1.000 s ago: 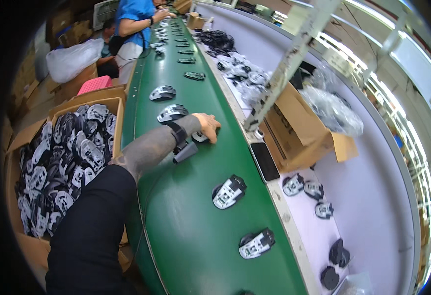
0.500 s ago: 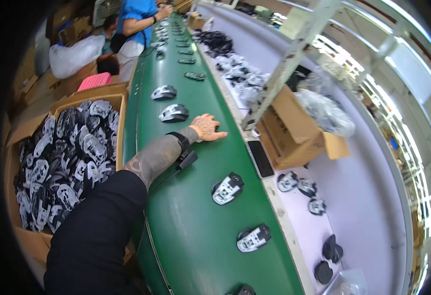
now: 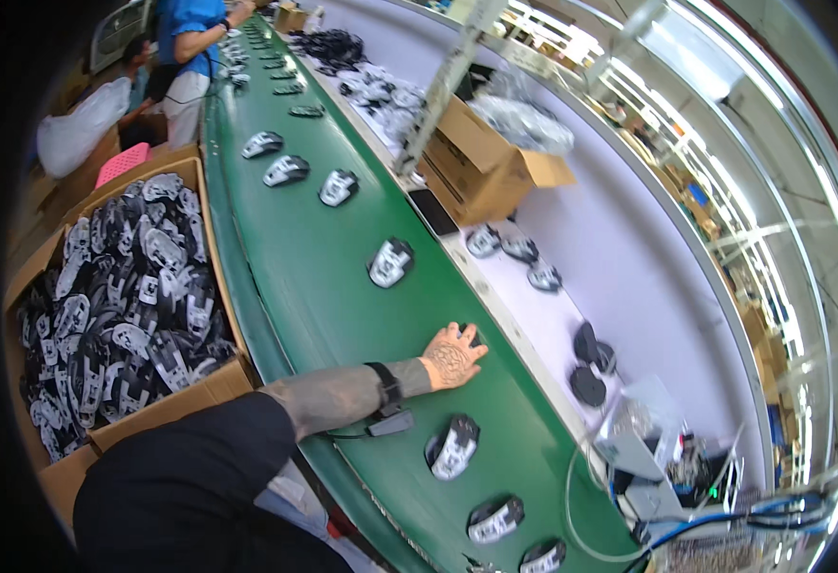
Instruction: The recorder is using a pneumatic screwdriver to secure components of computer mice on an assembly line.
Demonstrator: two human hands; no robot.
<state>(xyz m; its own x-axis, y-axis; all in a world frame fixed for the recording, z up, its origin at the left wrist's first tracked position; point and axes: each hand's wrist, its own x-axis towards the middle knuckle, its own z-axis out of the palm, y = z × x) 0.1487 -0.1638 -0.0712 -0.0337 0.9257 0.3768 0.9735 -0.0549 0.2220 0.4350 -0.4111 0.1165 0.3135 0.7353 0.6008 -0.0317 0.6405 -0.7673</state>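
Currently our left hand [image 3: 453, 358], fingers partly spread, partly covers a dark piece [image 3: 477, 337] on the green belt [image 3: 295, 286]; we cannot tell either hand's grip.

Pretty bright in here tbh, with strip lights [image 3: 580, 43] up top and along the right blown out to white. Green belt [image 3: 290, 277] picks up a soft sheen, while the black sleeve [image 3: 180, 468] goes so dark there's hardly any detail. Fisheye bends the pale partition's top edge [image 3: 663, 167] into a big arc, corners fade to black, and the belt's far end looks kinda soft.
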